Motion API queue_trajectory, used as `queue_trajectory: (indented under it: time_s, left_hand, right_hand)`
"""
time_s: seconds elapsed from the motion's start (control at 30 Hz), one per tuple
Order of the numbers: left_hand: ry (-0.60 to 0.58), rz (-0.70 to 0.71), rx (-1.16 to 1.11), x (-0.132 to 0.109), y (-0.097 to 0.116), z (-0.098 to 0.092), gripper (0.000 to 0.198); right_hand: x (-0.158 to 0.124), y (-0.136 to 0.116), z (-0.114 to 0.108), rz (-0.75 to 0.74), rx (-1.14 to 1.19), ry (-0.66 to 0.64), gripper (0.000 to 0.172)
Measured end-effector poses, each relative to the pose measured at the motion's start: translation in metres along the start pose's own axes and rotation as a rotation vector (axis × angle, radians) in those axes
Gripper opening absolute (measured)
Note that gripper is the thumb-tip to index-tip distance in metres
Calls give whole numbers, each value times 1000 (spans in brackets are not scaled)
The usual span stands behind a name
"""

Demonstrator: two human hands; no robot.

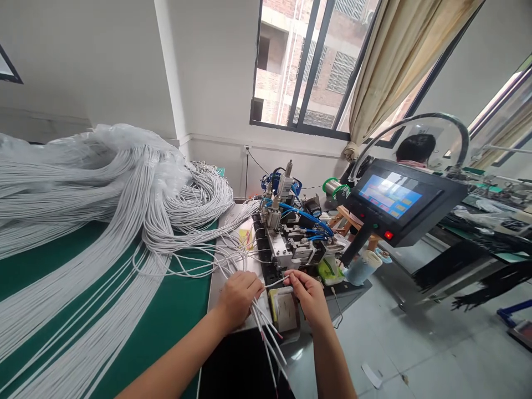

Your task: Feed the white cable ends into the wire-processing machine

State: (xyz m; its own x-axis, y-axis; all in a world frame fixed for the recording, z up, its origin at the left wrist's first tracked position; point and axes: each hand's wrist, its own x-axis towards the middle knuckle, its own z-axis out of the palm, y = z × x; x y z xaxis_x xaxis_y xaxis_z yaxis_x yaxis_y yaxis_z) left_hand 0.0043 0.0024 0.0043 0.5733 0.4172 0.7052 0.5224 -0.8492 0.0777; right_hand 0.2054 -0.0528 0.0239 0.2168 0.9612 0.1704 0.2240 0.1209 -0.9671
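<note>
the left hand point(240, 299) is curled snugly round a few cables point(261, 318), likely to keep them bunched. the right hand point(306, 291) pinches one cable point(276, 283) near its tip, stretched between both hands before the machine point(281, 245), seemingly to steady that end.

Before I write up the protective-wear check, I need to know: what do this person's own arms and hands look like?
The left hand and right hand are both gloveless. The left forearm and right forearm are bare where they show, without a sleeve, watch or bracelet. Small details such as rings are hard to make out.
</note>
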Motion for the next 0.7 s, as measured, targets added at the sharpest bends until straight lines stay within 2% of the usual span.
queue_trajectory:
  time_s: [0.23, 0.37, 0.5, 0.7]
  left_hand:
    - [-63, 2, -11, 3, -5, 0, 21]
    - [-116, 43, 15, 1, -6, 1, 28]
    - [-155, 18, 42, 1, -5, 1, 28]
    - [-190, -21, 75, 0, -5, 5, 29]
  right_hand:
    - [10, 6, -9, 52, 52, -62, 30]
    - [15, 14, -13, 10, -139, -46, 23]
    - [18, 23, -13, -67, -318, -6, 20]
    - [27, 42, -9, -76, -243, -55, 23]
